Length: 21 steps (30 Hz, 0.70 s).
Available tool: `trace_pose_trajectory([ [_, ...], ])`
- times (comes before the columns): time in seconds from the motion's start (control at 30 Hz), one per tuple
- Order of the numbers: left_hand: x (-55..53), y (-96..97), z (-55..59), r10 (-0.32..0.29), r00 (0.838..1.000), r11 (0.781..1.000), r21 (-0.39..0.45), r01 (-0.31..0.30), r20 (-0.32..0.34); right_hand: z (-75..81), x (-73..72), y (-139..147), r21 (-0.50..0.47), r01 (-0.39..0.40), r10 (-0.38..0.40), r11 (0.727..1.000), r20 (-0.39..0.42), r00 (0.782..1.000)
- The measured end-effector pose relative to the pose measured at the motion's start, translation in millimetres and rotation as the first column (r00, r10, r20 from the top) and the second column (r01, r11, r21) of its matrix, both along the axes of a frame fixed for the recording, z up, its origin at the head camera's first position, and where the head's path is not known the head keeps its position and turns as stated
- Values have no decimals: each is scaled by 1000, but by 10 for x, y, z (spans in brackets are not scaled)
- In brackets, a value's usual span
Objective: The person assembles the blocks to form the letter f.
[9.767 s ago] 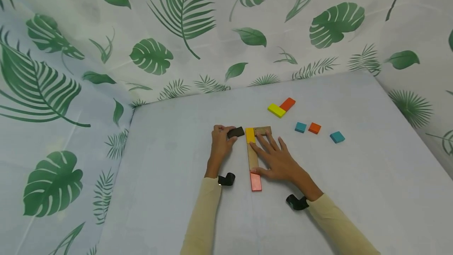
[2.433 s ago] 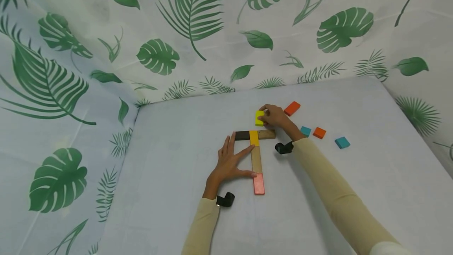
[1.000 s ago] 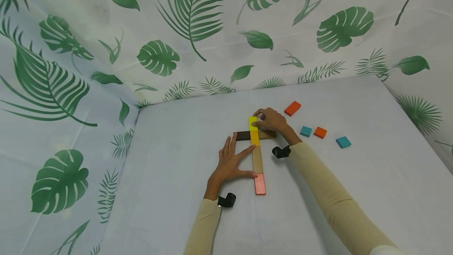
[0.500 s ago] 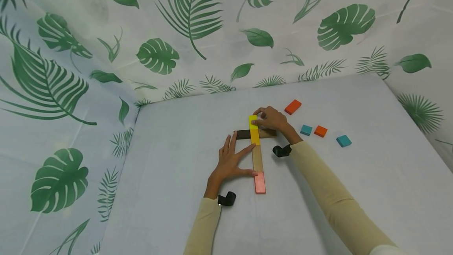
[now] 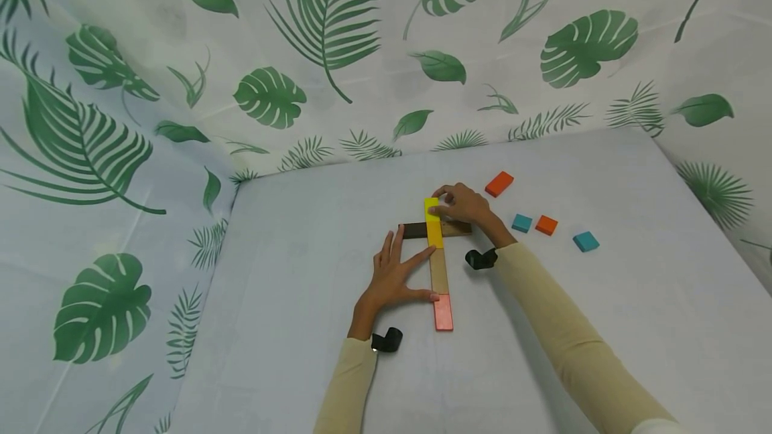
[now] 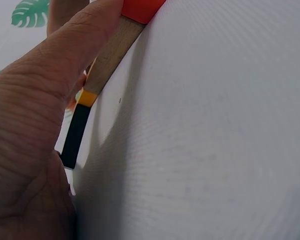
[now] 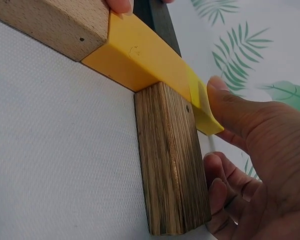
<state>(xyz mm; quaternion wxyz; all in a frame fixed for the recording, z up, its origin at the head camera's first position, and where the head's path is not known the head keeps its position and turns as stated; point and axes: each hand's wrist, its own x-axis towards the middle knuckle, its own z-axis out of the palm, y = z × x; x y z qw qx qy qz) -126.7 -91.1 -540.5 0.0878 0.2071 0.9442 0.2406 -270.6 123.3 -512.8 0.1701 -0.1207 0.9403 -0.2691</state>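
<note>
In the head view a column of flat wooden blocks runs down the table: bright yellow block (image 5: 430, 203), orange-yellow block (image 5: 434, 236), light wood block (image 5: 439, 273), pink block (image 5: 443, 315). A near-black block (image 5: 413, 231) and a brown grained block (image 5: 457, 228) flank the orange-yellow one, forming a cross. My right hand (image 5: 466, 205) pinches the bright yellow block at the column's far end; in the right wrist view that block (image 7: 202, 105) meets the orange-yellow one. My left hand (image 5: 389, 280) is spread, fingertips touching the near-black and orange-yellow blocks, thumb at the pink block's top edge.
Right of the cross lie a red-orange block (image 5: 499, 183), a blue square block (image 5: 521, 223), an orange square block (image 5: 546, 225) and another blue block (image 5: 586, 241). White leaf-printed cloth (image 5: 362, 52) stands behind the white table (image 5: 289, 273).
The near-black block has gone from my left hand into the cross. My right hand has brought the yellow block from beside the red-orange one to the column's top. The last second shows almost no motion.
</note>
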Motion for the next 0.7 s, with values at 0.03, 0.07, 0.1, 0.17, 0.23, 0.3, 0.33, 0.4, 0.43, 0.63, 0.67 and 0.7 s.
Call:
trace_pose_trajectory([
  [0.03, 1, -1, 0, 0, 1000, 1000, 0, 0, 1, -2, 0, 1, 1, 0, 0, 1000, -2, 1000],
  [0.07, 1, -2, 1, 0, 1000, 1000, 0, 0, 2, -3, 1, 3, 0, 0, 0, 1000, -4, 1000],
  [0.1, 2, -2, 3, 0, 1000, 1000, 2, 0, 3, -4, 2, 5, -1, 0, 0, 1000, -6, 1000],
  [0.17, 2, -2, 5, -1, 1000, 1000, 4, 1, -1, -5, 5, 7, 1, 0, 0, 1000, -10, 1000],
  [0.23, 1, -2, 8, -2, 1000, 1000, 3, 2, 0, -7, 7, 9, 2, 0, 0, 1000, -11, 1000],
  [0.3, 1, -1, 9, -1, 1000, 1000, 0, 1, 2, -8, 6, 8, 0, -1, 1, 1000, -12, 1000],
  [0.33, 0, -1, 8, -1, 1000, 1000, -3, 1, 3, -11, 4, 6, -1, 0, 0, 1000, -11, 1000],
  [0.4, -2, -1, 9, 1, 1000, 1000, -4, -1, 6, -15, 1, 5, 0, 0, 0, 1000, -12, 1000],
  [0.43, -3, -1, 10, 2, 1000, 1000, -4, -2, 8, -17, 0, 4, 0, -1, 1, 1000, -12, 1000],
  [0.63, -6, 0, 9, -1, 1000, 1000, -5, 1, 9, -6, 13, 6, 7, 1, -1, 1000, -15, 1000],
  [0.67, -6, 0, 9, -1, 1000, 1000, -5, 1, 9, -2, 16, 6, 7, 0, 0, 1000, -15, 1000],
  [0.7, -6, -1, 9, -1, 1000, 1000, -4, 1, 9, 3, 21, 6, 7, -1, 1, 1000, -16, 1000],
])
